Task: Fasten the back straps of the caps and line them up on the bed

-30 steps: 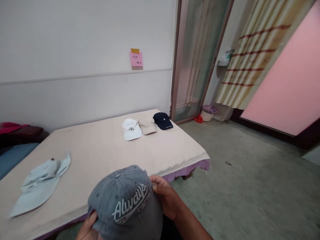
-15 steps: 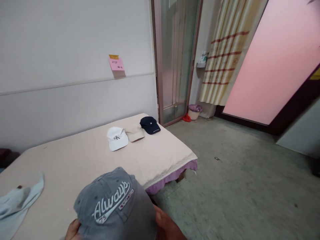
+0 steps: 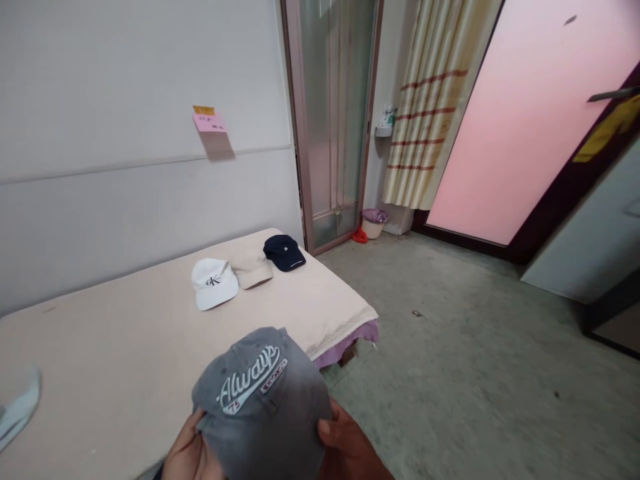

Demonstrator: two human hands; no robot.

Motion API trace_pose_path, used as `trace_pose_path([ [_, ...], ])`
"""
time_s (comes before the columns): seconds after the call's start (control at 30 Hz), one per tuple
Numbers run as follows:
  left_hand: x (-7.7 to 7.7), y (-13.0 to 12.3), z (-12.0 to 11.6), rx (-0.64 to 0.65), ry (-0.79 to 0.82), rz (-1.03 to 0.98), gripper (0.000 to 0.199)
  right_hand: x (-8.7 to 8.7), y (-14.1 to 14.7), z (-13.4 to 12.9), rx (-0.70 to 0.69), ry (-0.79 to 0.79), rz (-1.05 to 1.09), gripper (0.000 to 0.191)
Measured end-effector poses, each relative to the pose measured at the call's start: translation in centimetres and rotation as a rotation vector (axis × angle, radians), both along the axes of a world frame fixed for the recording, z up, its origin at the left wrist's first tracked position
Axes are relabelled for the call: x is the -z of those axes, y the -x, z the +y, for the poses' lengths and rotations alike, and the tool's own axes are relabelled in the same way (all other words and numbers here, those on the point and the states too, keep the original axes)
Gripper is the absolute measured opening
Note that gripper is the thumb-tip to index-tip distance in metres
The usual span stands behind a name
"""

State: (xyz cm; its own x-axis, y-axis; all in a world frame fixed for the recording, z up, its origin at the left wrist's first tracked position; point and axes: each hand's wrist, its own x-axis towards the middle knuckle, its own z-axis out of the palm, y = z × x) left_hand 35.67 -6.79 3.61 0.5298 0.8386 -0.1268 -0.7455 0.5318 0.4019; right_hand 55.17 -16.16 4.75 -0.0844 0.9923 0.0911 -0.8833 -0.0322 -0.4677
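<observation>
A grey baseball cap [image 3: 265, 407] with raised "Always" lettering is held between both hands in front of me, at the bottom of the view. My left hand [image 3: 193, 453] grips its left side, and my right hand [image 3: 350, 443] grips the right side with the thumb on top. The fingers beneath the cap are hidden. Beyond it, on the bed [image 3: 125, 340], lie a white cap [image 3: 215, 283] with black letters, a beige cap [image 3: 255, 272] and a dark navy cap [image 3: 284, 253], side by side with bills facing me.
Pale blue cloth [image 3: 20, 410] lies on the bed at far left. A pink note [image 3: 209, 123] is taped to the wall. Past the bed's corner stand a glass-panelled door [image 3: 335, 120], a small bin [image 3: 373, 224] and a curtain [image 3: 425, 107]. Grey floor [image 3: 460, 353] extends right.
My view has turned slightly right, so the bed, caps and wall note sit further left. The grey cap, still in both hands, has shifted right in view, and more of my left hand shows.
</observation>
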Motion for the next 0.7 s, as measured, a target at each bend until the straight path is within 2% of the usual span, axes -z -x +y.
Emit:
trace_pose_path([
  [0.1, 0.4, -1.5, -0.2, -0.002, -0.019, -0.005, 0.044, 0.6, -1.7, -0.2, 0.049, 0.027, -0.035, 0.051],
  [0.17, 1.1, -2.4, -0.3, 0.063, -0.003, -0.007, 0.046, 0.9, -3.0, -0.1, 0.103, 0.060, -0.064, 0.047],
  [0.23, 2.3, -3.1, -0.4, 0.148, 0.021, 0.004, 0.051, 1.0, -4.2, 0.4, 0.146, 0.098, -0.095, 0.046],
  [0.33, 5.1, -3.6, -0.5, 0.241, 0.012, -0.012, 0.065, 0.7, -6.2, 2.1, 0.180, 0.114, -0.135, 0.047],
  [0.47, 8.2, -3.1, -0.4, 0.317, 0.013, -0.086, 0.057, -0.7, -9.2, 6.3, 0.256, 0.037, -0.145, 0.037],
  [0.57, 8.9, -2.6, -0.3, 0.331, 0.012, -0.103, 0.051, -1.2, -11.8, 10.3, 0.311, -0.031, -0.155, 0.034],
  [0.63, 8.8, -2.4, -0.1, 0.345, -0.015, -0.111, 0.048, -0.6, -13.6, 13.1, 0.343, -0.025, -0.166, 0.032],
  [0.7, 8.7, -2.2, 0.0, 0.360, -0.053, -0.115, 0.046, 1.2, -15.3, 15.4, 0.377, 0.072, -0.182, 0.029],
])
